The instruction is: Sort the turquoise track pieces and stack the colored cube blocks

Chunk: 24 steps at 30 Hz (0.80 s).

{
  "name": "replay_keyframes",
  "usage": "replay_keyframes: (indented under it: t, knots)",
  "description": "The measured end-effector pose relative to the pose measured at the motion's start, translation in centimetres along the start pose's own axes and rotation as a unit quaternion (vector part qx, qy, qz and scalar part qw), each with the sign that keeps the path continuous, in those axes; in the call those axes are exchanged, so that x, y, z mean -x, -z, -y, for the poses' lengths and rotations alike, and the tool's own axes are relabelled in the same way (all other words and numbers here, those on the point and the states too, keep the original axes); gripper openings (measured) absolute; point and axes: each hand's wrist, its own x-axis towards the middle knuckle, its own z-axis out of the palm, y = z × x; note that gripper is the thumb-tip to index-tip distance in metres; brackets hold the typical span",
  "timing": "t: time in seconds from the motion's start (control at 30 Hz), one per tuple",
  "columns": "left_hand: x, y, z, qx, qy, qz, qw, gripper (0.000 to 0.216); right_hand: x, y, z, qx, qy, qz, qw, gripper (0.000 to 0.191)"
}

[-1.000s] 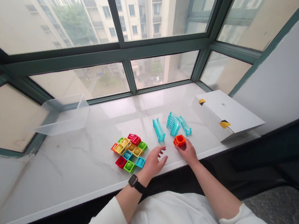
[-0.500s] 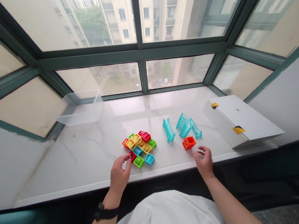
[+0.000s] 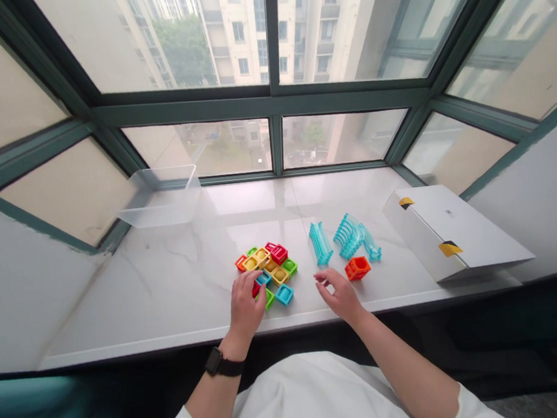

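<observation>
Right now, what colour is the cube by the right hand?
Orange-red hollow plastic cube; clearest in the head view.

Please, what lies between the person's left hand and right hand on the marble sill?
In the head view, a turquoise square block lies between the left hand and the right hand, at the near edge of the colourful block pile.

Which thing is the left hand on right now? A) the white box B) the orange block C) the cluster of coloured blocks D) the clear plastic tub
C: the left hand lies over the near edge of the cluster of coloured plastic blocks, its fingers on top of the pieces.
</observation>
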Motion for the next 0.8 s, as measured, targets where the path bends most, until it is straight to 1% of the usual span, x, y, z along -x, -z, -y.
replay_keyframes:
  t: [0.13, 0.23, 0.33, 0.47, 0.6, 0.8]
  knots:
    - [-0.4, -1.1, -0.1, 0.006, -0.010, 0.032, 0.999, 0.029, -3.0, -2.9, 1.3, 0.025, 0.027, 0.040, 0.999, 0.034]
    - [-0.1, -2.6, 0.1, -0.014, -0.038, 0.082, 0.996, 0.034, -5.3, -4.9, 1.9, 0.062, 0.044, 0.054, 0.996, 0.043]
    - [0.5, -4.0, 0.2, -0.061, -0.057, 0.118, 0.990, 0.038, -6.8, -6.8, 2.0, 0.088, 0.036, 0.076, 0.993, 0.050]
    - [1.2, -4.8, 0.3, -0.087, -0.053, 0.121, 0.987, 0.037, -7.9, -8.9, 1.5, 0.104, 0.008, 0.082, 0.991, 0.058]
    - [1.3, -4.8, 0.3, -0.092, -0.053, 0.117, 0.987, 0.034, -8.8, -9.6, 1.1, 0.108, -0.007, 0.080, 0.991, 0.060]
    - [1.3, -5.1, 0.3, -0.106, -0.051, 0.120, 0.986, 0.034, -9.1, -9.6, 1.1, 0.121, -0.030, 0.054, 0.991, 0.053]
